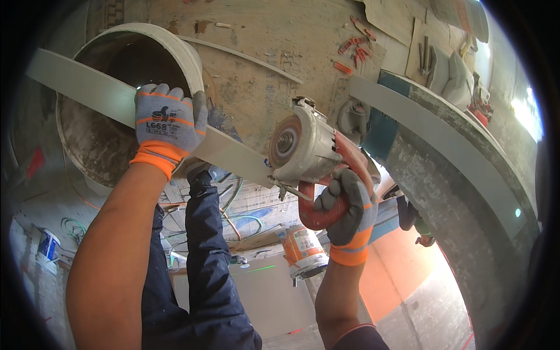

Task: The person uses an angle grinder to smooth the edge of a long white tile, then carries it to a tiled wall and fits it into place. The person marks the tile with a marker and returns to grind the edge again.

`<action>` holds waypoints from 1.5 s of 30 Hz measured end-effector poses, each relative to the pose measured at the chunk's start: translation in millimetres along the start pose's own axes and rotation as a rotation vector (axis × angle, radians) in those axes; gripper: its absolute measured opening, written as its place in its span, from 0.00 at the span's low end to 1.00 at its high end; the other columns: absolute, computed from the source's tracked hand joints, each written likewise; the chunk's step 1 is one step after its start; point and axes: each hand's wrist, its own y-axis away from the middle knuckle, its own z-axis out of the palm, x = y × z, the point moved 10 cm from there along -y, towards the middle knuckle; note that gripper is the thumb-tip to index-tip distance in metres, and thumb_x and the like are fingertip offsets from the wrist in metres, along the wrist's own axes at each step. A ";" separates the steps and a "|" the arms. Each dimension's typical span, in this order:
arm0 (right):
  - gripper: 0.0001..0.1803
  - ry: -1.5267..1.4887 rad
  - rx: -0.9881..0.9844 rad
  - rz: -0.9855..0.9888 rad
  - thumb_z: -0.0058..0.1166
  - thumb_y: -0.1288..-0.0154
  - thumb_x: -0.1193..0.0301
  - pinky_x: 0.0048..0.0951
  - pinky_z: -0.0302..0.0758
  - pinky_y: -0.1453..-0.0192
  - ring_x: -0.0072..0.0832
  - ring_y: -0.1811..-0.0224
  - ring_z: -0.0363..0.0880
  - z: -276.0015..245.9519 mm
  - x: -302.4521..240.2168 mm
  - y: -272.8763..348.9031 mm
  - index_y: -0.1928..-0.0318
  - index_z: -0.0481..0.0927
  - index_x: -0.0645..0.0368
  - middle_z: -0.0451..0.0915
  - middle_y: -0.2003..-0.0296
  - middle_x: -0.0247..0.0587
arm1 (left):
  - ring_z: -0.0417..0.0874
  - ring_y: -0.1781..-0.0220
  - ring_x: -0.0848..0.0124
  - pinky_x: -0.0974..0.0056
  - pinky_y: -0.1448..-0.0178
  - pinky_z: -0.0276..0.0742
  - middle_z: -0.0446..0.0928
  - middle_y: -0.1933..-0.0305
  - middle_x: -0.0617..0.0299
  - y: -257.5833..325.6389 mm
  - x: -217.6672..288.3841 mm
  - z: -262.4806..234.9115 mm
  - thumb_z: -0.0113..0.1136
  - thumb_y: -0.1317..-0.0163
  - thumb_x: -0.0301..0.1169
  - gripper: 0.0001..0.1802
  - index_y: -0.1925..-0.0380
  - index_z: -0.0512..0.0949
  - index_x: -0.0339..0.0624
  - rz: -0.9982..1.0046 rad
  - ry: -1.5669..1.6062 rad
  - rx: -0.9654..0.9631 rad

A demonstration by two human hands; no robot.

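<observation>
My left hand (pixel 169 119), in a grey glove with an orange cuff, is closed over a long light-grey strip (pixel 81 84). The strip lies slanted across the mouth of a big dusty round bucket (pixel 192 64). In my right hand (pixel 353 213), gloved the same way, is the red loop handle of a handheld power saw (pixel 315 149), the fingers wrapped round it. Its round disc (pixel 284 142) faces left, close to the strip's right end. I cannot tell whether the disc touches the strip or spins.
Several red plastic wedges (pixel 359 49) lie on the dusty board (pixel 262 35). Another long pale strip (pixel 449 143) rests on a curved ledge at right. An orange-and-white pail (pixel 303 251) and loose cables (pixel 236 216) are below. Part of another person (pixel 424 233) shows at right.
</observation>
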 end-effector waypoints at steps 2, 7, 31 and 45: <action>0.11 0.031 -0.003 -0.012 0.41 0.37 0.72 0.21 0.69 0.73 0.20 0.78 0.71 -0.1 -0.8 -0.4 0.66 0.74 0.68 0.72 0.78 0.37 | 0.72 0.72 0.63 0.59 0.56 0.62 0.72 0.82 0.60 0.0 0.1 0.3 0.52 0.49 0.41 0.17 0.89 0.77 0.44 0.001 -0.007 0.004; 0.11 0.151 -0.035 -0.083 0.41 0.37 0.72 0.21 0.68 0.72 0.20 0.77 0.71 2.2 -6.5 -1.8 0.65 0.74 0.68 0.72 0.78 0.36 | 0.72 0.72 0.63 0.59 0.56 0.62 0.72 0.82 0.59 -0.1 0.5 0.5 0.52 0.48 0.41 0.17 0.89 0.77 0.44 0.005 -0.009 -0.005; 0.11 0.073 -0.023 -0.076 0.42 0.35 0.68 0.24 0.71 0.75 0.22 0.80 0.69 3.7 0.0 3.2 0.62 0.71 0.65 0.70 0.77 0.35 | 0.74 0.68 0.62 0.59 0.52 0.61 0.75 0.79 0.59 -0.3 -2.8 6.2 0.50 0.47 0.40 0.17 0.86 0.78 0.43 -0.041 -0.009 -0.094; 0.15 -0.082 0.022 -0.004 0.40 0.36 0.72 0.19 0.66 0.73 0.18 0.78 0.68 7.4 6.9 7.6 0.55 0.73 0.70 0.70 0.76 0.34 | 0.72 0.71 0.64 0.59 0.55 0.62 0.72 0.81 0.61 -0.2 -1.8 2.5 0.52 0.48 0.42 0.17 0.88 0.77 0.45 -0.011 -0.012 -0.020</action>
